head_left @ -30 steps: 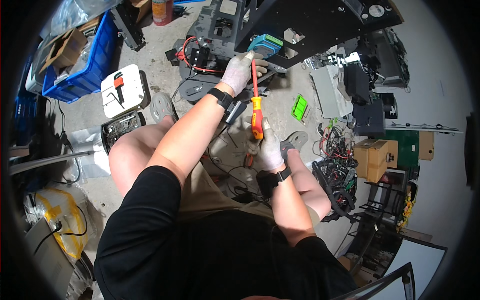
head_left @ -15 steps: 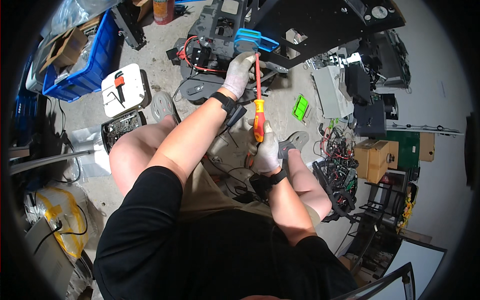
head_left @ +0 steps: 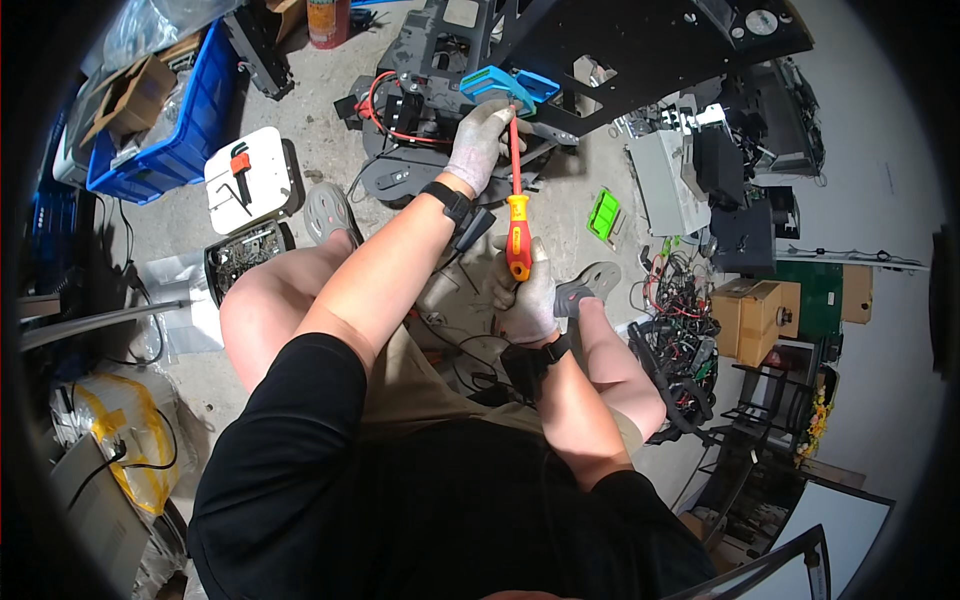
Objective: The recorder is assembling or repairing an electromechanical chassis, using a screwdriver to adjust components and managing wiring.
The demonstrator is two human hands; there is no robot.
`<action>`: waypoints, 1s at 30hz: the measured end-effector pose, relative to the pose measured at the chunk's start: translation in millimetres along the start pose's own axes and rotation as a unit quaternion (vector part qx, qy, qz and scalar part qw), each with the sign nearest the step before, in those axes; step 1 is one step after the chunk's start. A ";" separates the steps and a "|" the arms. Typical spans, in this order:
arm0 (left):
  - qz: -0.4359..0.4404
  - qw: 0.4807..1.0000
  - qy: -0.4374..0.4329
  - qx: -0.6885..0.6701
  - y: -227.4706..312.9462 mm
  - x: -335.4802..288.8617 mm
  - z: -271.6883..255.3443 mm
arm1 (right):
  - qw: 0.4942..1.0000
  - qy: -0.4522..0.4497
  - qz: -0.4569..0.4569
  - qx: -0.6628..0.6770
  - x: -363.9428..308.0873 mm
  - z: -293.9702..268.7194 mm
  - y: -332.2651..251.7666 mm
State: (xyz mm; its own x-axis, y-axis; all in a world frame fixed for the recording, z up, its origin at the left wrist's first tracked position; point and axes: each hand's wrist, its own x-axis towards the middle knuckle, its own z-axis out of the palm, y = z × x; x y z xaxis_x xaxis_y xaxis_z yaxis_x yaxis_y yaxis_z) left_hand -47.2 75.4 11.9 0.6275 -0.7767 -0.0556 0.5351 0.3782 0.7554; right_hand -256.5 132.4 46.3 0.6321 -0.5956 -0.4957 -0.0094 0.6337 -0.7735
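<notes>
Gloved pair at work above a concrete floor [head_left: 325,90]

A broad black metal frame [head_left: 650,60] spans the top of the scene, its flat panel pierced with holes and slanting to the right. At far left, a blue crate [head_left: 200,125] carries an opened carton and plastic wrapping, while on the right a tangle of cables [head_left: 685,345] spreads over the floor beside a brown cardboard box [head_left: 752,325]. A shallow white tray [head_left: 268,170] sits near the person's left shoe [head_left: 328,210].

At center, a red-and-yellow screwdriver [head_left: 517,208] points away from the person, its shaft running up to the near side of a blue-cased part [head_left: 488,82] just in front of the frame. The right hand [head_left: 530,300] wraps firmly around the handle; the left hand [head_left: 480,147], fingers curled in, grips the part's near edge close to the shaft's end, where the exact contact of the tip is hidden. Off to the right lies a small bright-green tray [head_left: 603,214], and on the white one rests an orange-and-black tool [head_left: 240,166] above a thin hex key [head_left: 228,198]
</notes>
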 end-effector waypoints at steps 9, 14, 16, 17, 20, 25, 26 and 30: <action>0.005 1.000 0.002 -0.004 0.9 1.0 3.2 | 1.000 -0.006 0.009 0.004 0.1 -2.2 -0.3; 0.003 1.000 0.008 0.001 4.7 -1.0 3.6 | 1.000 -0.008 0.009 -0.001 0.9 -1.3 1.3; -0.005 1.000 0.013 0.006 7.0 -1.6 4.4 | 1.000 -0.017 0.017 0.018 0.5 -1.1 0.7; -0.004 1.000 0.009 0.010 8.0 -2.0 5.2 | 0.999 -0.026 0.026 0.027 0.2 -0.8 0.6; -0.010 1.000 0.010 0.016 10.4 -2.5 7.3 | 0.997 -0.056 0.018 0.059 -1.0 1.5 2.5; -0.039 0.996 0.047 0.069 13.3 0.4 8.4 | 0.994 -0.028 -0.087 -0.055 -1.5 12.3 18.2; -0.042 0.994 0.047 0.085 13.4 0.9 8.0 | 0.992 -0.021 -0.100 -0.076 -1.0 13.0 19.3; -0.040 0.992 0.026 0.114 11.9 0.9 5.0 | 0.992 -0.076 -0.036 0.094 -0.3 11.3 14.4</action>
State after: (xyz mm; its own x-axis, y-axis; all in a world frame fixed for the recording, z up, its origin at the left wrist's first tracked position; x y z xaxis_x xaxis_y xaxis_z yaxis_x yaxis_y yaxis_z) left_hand -43.1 76.7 24.2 0.6201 -0.7699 -0.1508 0.4464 0.1882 0.8748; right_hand -248.0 147.3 39.8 0.7351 -0.5706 -0.3660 0.1751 0.6814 -0.7106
